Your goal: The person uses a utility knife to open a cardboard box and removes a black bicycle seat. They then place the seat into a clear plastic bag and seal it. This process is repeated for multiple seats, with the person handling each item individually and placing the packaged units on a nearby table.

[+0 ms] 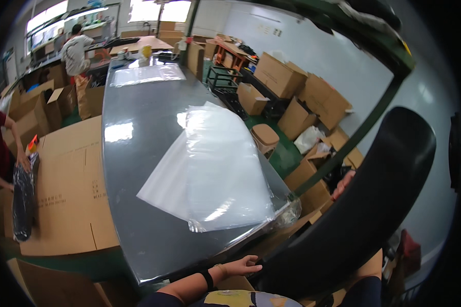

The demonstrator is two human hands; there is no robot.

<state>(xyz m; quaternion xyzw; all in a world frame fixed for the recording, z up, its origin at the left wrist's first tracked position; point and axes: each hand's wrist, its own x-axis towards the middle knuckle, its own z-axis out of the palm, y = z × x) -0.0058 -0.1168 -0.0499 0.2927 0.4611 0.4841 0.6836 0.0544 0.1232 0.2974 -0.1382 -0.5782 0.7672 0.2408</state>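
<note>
A long, curved, glossy black panel (363, 199) slants from the lower middle to the upper right in front of me. My right hand (343, 185) shows only its fingers, wrapped round the panel's left edge; the rest of it is hidden behind the panel. At the panel's lower end my left hand (241, 266) has its bent fingertips against the edge, with a dark band on the wrist. On the grey worktable (153, 240) beside them lies a clear plastic bag (225, 169), overlapping a white foam sheet (164, 179).
At left another person's hand (23, 161) rests on a dark plastic-wrapped long piece (23, 204) over flat cardboard (69, 189). More plastic sheets (148, 75) lie at the table's far end. A green metal post (353, 140), cartons (279, 74) and a brown stool (265, 135) stand at right.
</note>
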